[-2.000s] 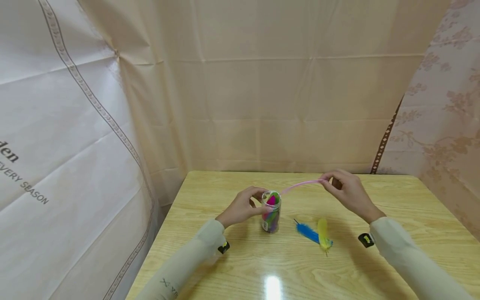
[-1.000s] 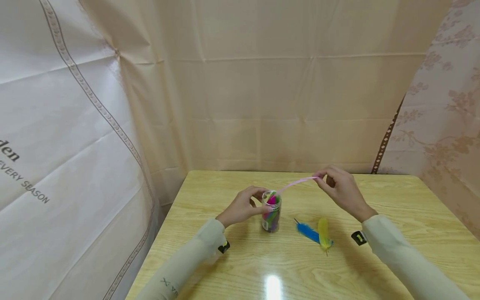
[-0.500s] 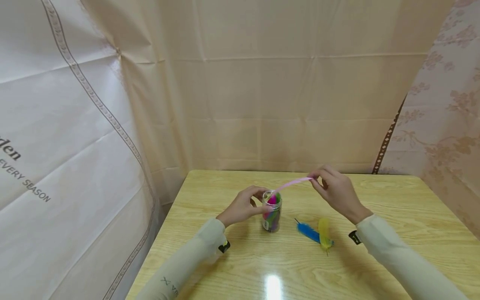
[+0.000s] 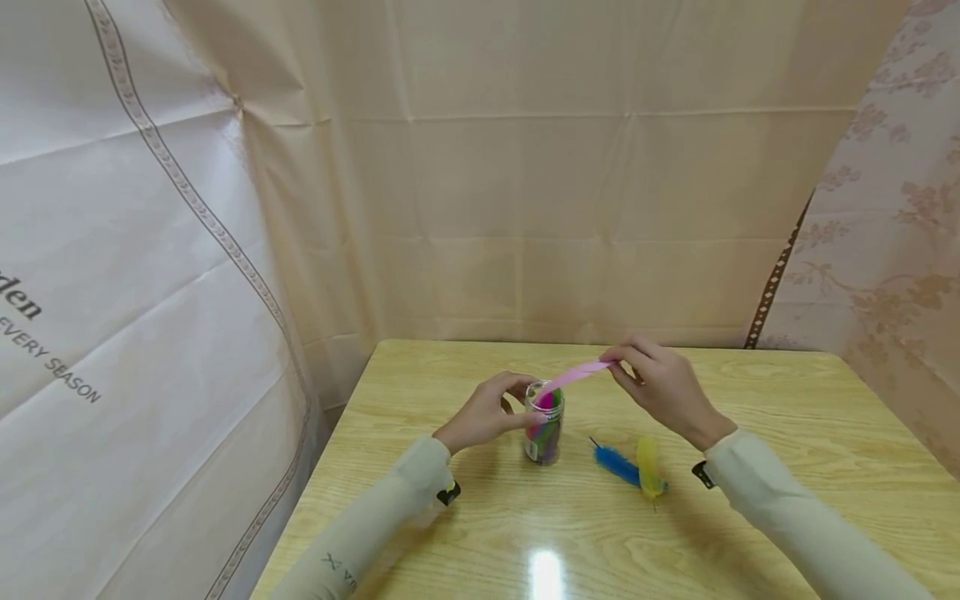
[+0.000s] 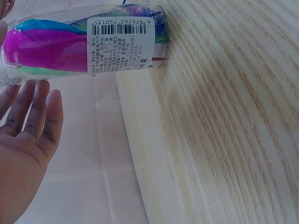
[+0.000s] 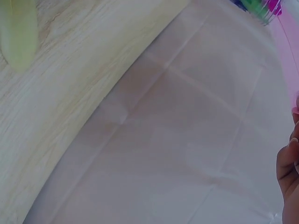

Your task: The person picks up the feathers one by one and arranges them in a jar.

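Observation:
A clear jar [image 4: 545, 446] packed with coloured feathers stands upright on the table, its mouth uncovered. My left hand [image 4: 482, 417] holds it near the rim, thumb in front and fingers behind. In the left wrist view, a white barcode label [image 5: 121, 42] covers part of the jar's side. With thumb and fingertips, my right hand [image 4: 666, 392] pinches one end of a pink feather [image 4: 576, 373]. That feather bows down to the left, its other end inside the jar's mouth. The right wrist view catches the pink feather [image 6: 286, 42] at its edge.
To the right of the jar, a blue feather [image 4: 613, 465] lies on the wooden table [image 4: 450, 533], partly under a yellow feather [image 4: 647, 468]. Cloth [image 4: 585, 208] hangs behind the table. Patterned sheets hang on both sides.
My right hand has moved left toward the jar, bringing the pink feather's far end from beside the rim into the mouth. The left hand and jar have stayed in place.

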The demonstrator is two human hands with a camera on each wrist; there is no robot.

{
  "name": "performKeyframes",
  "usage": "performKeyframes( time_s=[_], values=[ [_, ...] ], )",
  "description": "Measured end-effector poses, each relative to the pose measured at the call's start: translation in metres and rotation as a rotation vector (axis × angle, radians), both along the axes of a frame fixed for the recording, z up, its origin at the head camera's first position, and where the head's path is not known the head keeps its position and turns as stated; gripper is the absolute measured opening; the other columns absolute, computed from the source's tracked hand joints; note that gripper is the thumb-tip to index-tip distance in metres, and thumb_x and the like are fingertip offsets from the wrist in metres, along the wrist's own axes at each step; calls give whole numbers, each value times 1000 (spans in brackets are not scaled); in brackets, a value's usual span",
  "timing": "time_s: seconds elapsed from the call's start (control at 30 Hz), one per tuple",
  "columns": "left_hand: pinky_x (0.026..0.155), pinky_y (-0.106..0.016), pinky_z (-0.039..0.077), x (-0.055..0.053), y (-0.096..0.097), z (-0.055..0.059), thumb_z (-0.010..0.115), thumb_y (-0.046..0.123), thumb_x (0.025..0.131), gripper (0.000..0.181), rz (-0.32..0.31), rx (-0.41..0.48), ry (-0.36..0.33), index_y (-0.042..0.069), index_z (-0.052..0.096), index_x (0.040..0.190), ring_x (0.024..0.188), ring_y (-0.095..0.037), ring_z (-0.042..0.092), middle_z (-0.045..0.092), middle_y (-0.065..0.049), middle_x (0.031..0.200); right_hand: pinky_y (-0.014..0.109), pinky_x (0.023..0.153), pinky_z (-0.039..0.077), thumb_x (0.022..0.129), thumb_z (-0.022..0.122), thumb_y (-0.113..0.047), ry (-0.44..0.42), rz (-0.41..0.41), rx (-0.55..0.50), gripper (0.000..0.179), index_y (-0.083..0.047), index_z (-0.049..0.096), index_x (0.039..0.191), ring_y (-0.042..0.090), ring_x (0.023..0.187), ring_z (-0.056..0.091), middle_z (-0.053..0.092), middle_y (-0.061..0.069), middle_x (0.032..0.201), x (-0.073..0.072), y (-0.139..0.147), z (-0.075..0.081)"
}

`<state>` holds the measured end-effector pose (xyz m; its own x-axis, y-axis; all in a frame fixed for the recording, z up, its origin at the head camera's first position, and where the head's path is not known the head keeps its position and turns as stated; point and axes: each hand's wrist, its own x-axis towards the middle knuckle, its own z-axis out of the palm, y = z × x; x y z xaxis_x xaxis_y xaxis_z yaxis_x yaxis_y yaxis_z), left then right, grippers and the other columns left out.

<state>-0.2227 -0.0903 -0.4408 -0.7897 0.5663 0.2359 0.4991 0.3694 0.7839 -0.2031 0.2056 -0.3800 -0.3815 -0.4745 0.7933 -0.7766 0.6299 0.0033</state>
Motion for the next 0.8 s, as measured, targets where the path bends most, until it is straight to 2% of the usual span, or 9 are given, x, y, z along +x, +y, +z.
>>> performKeyframes(
  time_s=[0.1,0.5,0.63,0.8],
  values=[
    [74,-29,52,0,0,0,74,50,78,56,-3,0,1,33,55,129,99,-14,57,60,1,114,16,48,38,73,79,0,2,28,7,28,-14,71,96,0,56,41,61,-5,90,1,-4,0],
    [73,-29,53,0,0,2,73,49,79,58,-11,1,21,27,57,130,97,-10,56,59,4,111,14,54,44,75,78,2,-33,129,49,31,-14,72,101,1,65,51,61,-4,97,-3,-21,-9],
    [73,-28,52,-1,0,1,73,50,79,57,-10,1,19,29,56,129,97,-9,56,59,4,111,18,60,49,75,77,2,-59,142,73,31,-14,72,102,4,74,57,61,-4,99,-5,-27,-12],
    [72,-28,53,-3,0,-1,73,51,78,55,-12,2,28,35,56,128,97,-8,56,59,8,110,19,63,51,77,77,1,-119,181,101,29,-13,72,101,4,77,58,60,-4,99,-4,-35,-14]
  ],
)
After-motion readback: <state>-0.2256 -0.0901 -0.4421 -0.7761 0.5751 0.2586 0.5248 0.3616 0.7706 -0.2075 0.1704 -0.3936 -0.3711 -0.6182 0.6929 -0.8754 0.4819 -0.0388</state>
